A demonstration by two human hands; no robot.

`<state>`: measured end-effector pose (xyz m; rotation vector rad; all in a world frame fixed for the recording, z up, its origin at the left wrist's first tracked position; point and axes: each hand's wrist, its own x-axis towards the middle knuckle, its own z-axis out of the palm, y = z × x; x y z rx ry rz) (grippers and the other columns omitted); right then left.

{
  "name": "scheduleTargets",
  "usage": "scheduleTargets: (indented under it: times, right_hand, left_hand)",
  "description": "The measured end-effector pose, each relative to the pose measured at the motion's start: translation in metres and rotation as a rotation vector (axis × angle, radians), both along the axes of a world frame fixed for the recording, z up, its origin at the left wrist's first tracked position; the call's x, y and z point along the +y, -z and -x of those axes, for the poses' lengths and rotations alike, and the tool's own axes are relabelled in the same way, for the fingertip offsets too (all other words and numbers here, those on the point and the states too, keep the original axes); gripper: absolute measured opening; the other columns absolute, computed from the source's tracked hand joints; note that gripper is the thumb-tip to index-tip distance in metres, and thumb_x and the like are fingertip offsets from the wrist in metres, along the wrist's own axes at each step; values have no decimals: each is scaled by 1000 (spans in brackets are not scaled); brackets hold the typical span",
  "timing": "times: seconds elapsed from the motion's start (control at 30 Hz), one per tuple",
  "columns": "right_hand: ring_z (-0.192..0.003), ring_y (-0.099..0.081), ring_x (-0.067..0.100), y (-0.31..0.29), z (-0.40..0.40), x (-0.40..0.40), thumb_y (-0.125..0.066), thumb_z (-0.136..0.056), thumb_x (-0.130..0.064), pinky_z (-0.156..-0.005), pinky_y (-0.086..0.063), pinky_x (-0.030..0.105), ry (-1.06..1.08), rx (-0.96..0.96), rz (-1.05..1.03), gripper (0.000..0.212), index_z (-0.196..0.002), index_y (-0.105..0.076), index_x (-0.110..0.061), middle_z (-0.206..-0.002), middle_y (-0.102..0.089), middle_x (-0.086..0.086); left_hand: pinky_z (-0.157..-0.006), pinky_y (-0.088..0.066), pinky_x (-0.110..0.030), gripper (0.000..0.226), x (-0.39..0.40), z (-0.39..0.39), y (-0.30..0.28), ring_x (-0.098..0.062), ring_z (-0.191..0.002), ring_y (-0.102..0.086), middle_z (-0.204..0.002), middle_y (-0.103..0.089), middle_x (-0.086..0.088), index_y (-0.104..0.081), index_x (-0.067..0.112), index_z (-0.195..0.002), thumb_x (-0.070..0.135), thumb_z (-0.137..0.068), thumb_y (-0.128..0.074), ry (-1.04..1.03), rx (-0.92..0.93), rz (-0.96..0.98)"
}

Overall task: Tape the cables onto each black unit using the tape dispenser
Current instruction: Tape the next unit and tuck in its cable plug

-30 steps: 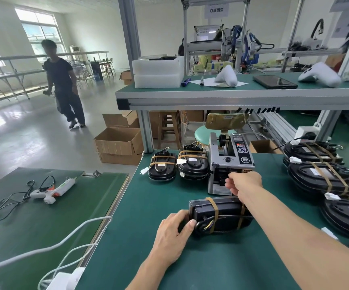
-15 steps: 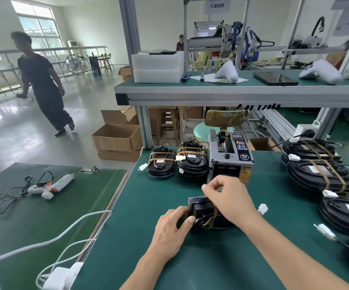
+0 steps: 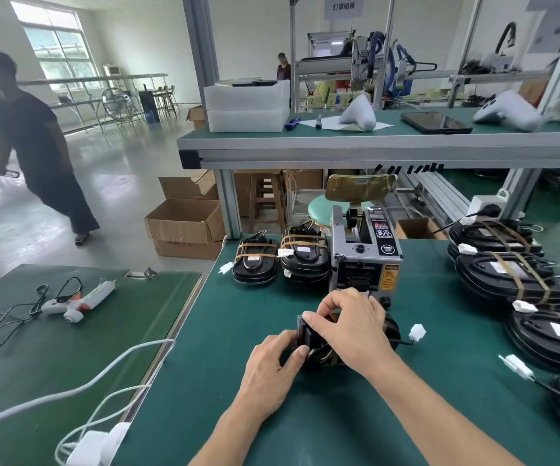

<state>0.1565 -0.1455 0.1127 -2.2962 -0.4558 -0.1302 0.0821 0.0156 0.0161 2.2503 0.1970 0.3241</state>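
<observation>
While the left hand (image 3: 270, 368) holds the shiny black plastic unit (image 3: 308, 334) tight, the right hand (image 3: 349, 326) pinching beside it should press the brown tape flat over the cables.

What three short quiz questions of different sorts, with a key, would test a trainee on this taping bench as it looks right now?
1. True or false: the tape dispenser stands behind the black unit that both hands are on.
2. Multiple choice: the white connector on the held unit's cable lies (A) left of the left hand, (B) right of the right hand, (C) on the upper shelf.
3. Fill in: the taped units left of the dispenser are bound with ____-coloured tape.

Key: 1 true; 2 B; 3 brown.
</observation>
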Motion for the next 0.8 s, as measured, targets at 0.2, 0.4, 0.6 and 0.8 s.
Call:
scheduleTargets:
  times: [0.2, 0.4, 0.6, 0.8]
  right_hand:
    - [-109, -50, 7, 2, -1, -2, -66, -93, -52, -119, -11, 36, -18, 33, 38, 22, -85, -51, -39, -100, -54, -19]
    - [-114, -51, 8, 5, -1, -3, -58, -97, -40, -123, -7, 37, -30, 24, 49, 13, -86, -52, -39, -103, -55, -19]
    - [-107, -50, 4, 7, 2, 2, -62, -91, -58, -122, -9, 40, -14, -30, 69, 27, -75, -51, -38, -99, -55, -21]
    - [-110, -49, 4, 6, -1, 0, -61, -94, -51, -118, -13, 37, -34, -4, 69, 23, -77, -54, -39, -102, -54, -21]
  left_hand:
    - [-97, -49, -40, 16, 0, 0, 0, -17, -105, -59, -106, -67, 10, -67, 34, -121, 40, -108, -59, -3, 0, -2]
    - [-96, -48, -37, 16, -1, 0, -1, -15, -105, -59, -106, -66, 13, -67, 34, -121, 39, -108, -59, -8, 8, 3]
    - [-94, -49, -39, 32, -1, 1, -3, -12, -101, -59, -100, -67, 11, -67, 27, -112, 52, -100, -51, 9, 14, 25]
    - [-92, -49, -35, 47, -1, 0, -1, -9, -100, -58, -100, -66, 14, -67, 34, -113, 68, -92, -42, 2, 24, 18]
